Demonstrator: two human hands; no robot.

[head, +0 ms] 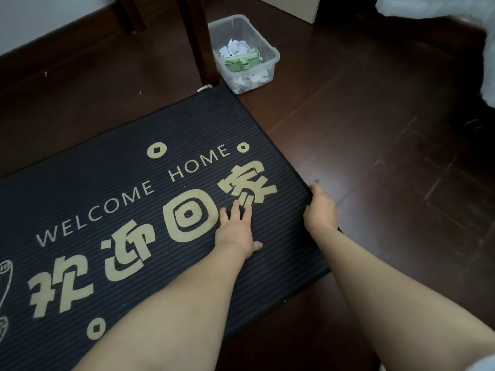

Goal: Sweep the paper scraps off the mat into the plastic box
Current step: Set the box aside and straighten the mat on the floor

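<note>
A dark ribbed mat (112, 156) with gold "WELCOME HOME" lettering lies on the floor. My left hand (235, 228) rests flat on it, fingers straight, near the right end. My right hand (320, 208) grips the mat's right edge, fingers curled over the rim. A clear plastic box (267, 46) stands just past the mat's far right corner. It holds white paper scraps (234, 48) and a small green dustpan set (242, 60). No scraps show on the mat.
Dark wooden chair legs (199, 41) stand beside the box at the mat's far corner. Dark wood floor (375, 129) stretches to the right. A pale board (294, 6) leans at the top, and white fabric (482, 49) hangs at the far right.
</note>
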